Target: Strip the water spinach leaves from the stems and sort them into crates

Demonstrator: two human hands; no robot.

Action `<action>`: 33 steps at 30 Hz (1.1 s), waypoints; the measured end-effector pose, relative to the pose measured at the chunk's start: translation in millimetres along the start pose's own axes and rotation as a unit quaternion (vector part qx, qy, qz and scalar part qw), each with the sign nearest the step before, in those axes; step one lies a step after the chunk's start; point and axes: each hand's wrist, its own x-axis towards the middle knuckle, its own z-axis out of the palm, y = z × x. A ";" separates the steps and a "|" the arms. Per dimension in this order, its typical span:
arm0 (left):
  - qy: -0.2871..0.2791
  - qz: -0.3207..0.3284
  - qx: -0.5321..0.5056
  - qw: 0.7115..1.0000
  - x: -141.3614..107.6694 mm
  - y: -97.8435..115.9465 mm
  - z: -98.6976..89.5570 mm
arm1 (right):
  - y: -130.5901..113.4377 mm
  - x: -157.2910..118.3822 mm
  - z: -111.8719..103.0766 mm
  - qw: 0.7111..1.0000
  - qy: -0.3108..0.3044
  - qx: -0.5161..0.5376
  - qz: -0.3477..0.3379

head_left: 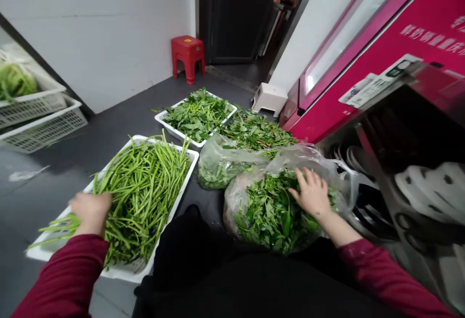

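Note:
My left hand [90, 209] is closed around a bunch of long green stems [67, 225] over the near left side of a white plastic basket [187, 184]. A big heap of the same stems [145, 182] fills that basket. On the right, my right hand [312, 193] lies with fingers spread on the leafy greens [276, 211] inside a clear plastic bag [236, 206], holding nothing that I can see. Beside it is a second clear bag [218, 163] of greens.
Behind them stand a white basket [174, 131] of leafy greens and a loose leaf pile [257, 131]. A red stool [188, 54] and a white stool [270, 97] are farther back. Stacked baskets [47, 124] stand left; a pink cabinet [363, 56] and a shelf of white items [428, 187] are right.

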 end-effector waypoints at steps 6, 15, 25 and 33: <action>-0.031 0.291 -0.078 0.953 -15.3 201.1 -11.8 | -2.5 -32.5 88.6 0.960 -0.231 0.006 -0.160; -0.414 0.458 0.101 0.780 -65.9 373.6 79.8 | 4.8 3.0 25.4 0.967 -0.152 0.139 -0.149; -0.554 0.465 0.111 0.682 -50.9 389.0 102.1 | -84.4 154.5 64.6 0.874 -0.295 0.133 -0.363; -0.430 0.353 0.171 0.813 -17.3 420.5 221.1 | -25.7 78.9 84.1 0.889 -0.289 0.216 -0.282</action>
